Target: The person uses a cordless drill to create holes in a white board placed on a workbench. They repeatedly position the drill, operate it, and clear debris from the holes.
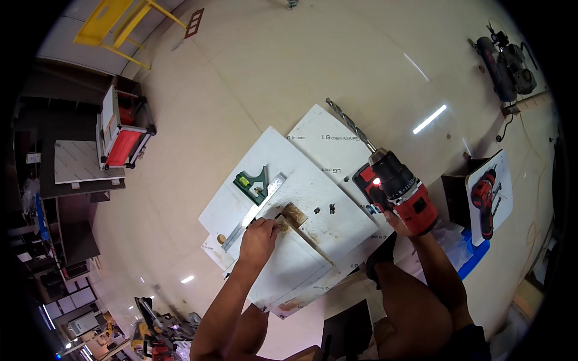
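Observation:
My right hand (397, 224) grips a red and black cordless drill (415, 207), its light lit. A long twist drill bit (352, 125) sits in the chuck, pointing up and left past the boards. My left hand (259, 240) is closed at the edge of a smaller white panel (289, 262) lying on a white board (343, 231). A small dark piece shows at its fingertips, too hidden to name. Beside that hand lies a combination square with a green head (251, 185) and a steel rule (256, 210). A brown rectangular cutout (295, 214) is just right of my fingertips.
Small black pieces (332, 209) and dust lie on the board. At right, another red drill (483, 198) rests on a white-topped box (500, 180), near a blue tray (466, 259). An air compressor (506, 63) stands far right; a red-and-white tool cart (125, 138) stands left.

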A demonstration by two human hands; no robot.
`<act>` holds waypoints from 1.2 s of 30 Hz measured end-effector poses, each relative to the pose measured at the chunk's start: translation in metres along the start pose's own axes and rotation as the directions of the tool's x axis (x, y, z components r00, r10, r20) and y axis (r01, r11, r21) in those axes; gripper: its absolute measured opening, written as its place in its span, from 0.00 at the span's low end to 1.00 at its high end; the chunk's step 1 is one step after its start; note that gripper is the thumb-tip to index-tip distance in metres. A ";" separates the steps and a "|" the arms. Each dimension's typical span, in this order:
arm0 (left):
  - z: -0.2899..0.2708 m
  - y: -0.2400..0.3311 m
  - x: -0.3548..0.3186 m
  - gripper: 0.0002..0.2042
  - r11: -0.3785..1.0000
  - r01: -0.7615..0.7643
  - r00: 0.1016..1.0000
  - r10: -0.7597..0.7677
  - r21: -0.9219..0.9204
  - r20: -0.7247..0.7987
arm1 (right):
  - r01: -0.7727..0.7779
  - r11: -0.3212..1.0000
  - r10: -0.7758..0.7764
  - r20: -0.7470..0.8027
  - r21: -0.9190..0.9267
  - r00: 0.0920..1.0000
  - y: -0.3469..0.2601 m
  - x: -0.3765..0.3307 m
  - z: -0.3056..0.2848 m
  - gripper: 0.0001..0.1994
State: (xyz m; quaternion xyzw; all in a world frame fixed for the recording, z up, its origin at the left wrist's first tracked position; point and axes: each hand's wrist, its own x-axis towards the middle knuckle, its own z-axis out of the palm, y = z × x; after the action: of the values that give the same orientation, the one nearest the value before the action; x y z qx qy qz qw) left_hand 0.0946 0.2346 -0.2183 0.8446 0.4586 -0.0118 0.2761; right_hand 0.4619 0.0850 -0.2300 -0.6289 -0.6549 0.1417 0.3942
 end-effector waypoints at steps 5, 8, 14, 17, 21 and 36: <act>0.005 0.012 0.002 0.04 0.981 -0.017 0.999 0.009 0.194 0.042 | 0.110 0.971 -0.095 0.078 -0.213 0.992 0.000 0.005 -0.008 0.22; 0.010 0.014 0.003 0.03 0.964 -0.043 0.998 0.032 0.262 0.047 | -0.192 0.969 0.171 0.135 0.154 0.976 0.016 -0.021 0.007 0.18; 0.014 0.014 0.002 0.03 0.910 -0.175 0.984 0.147 0.376 0.102 | -0.500 0.750 0.453 0.215 0.433 0.865 0.027 -0.032 0.018 0.19; 0.008 0.013 0.002 0.04 0.932 -0.152 0.985 0.115 0.329 0.130 | -0.437 0.880 0.410 0.168 0.185 0.896 0.017 -0.019 0.017 0.22; -0.011 0.022 0.004 0.09 0.904 -0.095 0.990 0.043 0.417 0.131 | -0.446 0.887 0.425 0.171 0.118 0.889 0.023 -0.022 0.013 0.25; -0.011 0.016 0.008 0.09 0.702 -0.289 0.941 0.083 0.652 0.328 | -0.516 0.497 0.544 0.214 0.698 0.812 0.039 -0.038 0.032 0.26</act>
State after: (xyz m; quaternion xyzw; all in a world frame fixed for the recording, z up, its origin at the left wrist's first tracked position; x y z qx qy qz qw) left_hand 0.1089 0.2389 -0.2035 0.9182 0.2897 -0.2702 0.0017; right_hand 0.4634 0.0657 -0.2900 -0.5905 -0.3108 0.4926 0.5586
